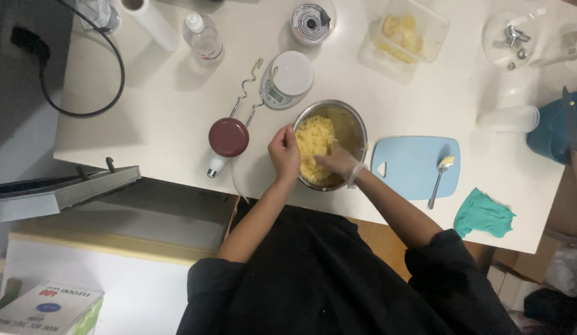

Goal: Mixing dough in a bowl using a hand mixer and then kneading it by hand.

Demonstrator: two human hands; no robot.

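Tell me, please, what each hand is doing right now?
Left hand: gripping the rim of the steel bowl.
Right hand: inside the bowl, in the yellow mash; its grip cannot be told.

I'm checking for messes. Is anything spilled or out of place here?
Nothing is spilled. The yellow mash stays inside the metal bowl. Only the teal cloth looks untidy, lying crumpled near the table edge.

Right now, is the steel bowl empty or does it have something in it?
Not empty. The steel bowl holds a yellow crumbly mass; the right hand is in it, and the left hand grips the rim.
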